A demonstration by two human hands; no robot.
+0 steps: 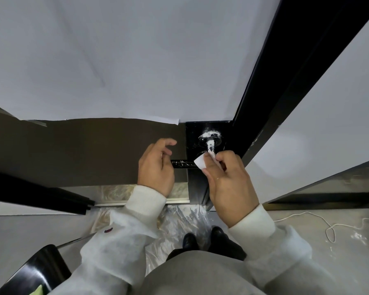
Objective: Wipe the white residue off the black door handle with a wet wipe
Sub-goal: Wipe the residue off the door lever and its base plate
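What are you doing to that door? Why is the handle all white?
A person is cleaning a black door handle that has white residue on it. The right hand pinches a small white wet wipe against the handle near its bend. The left hand rests at the end of the lever. The neck of the handle is still smeared white, so the job is not finished yet.

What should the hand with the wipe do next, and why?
Probably slide the wet wipe up along the handle's neck toward the round base. Both are smeared white, and the right hand holds the wipe just below them. The left hand grips the lever.
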